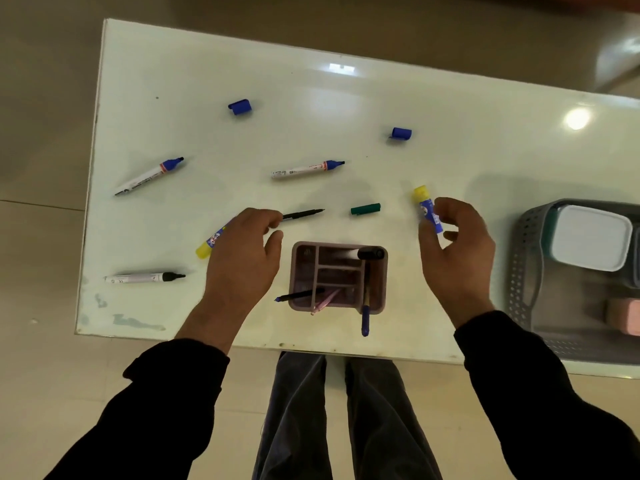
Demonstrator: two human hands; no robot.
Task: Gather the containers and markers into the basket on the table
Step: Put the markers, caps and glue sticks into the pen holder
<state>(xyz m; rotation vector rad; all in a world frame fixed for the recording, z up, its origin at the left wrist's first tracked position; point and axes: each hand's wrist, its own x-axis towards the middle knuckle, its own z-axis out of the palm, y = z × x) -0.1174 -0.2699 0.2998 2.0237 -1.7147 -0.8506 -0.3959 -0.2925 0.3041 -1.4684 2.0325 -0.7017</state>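
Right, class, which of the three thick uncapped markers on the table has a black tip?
The near-left marker, closest to the front edge; the far-left marker and middle marker have blue tips.

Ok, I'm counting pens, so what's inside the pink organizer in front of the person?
In the pink organizer, a black-capped marker lies across the far compartment; a black pen, pinkish pens and a blue pen lean out. Its walls hide their lower ends.
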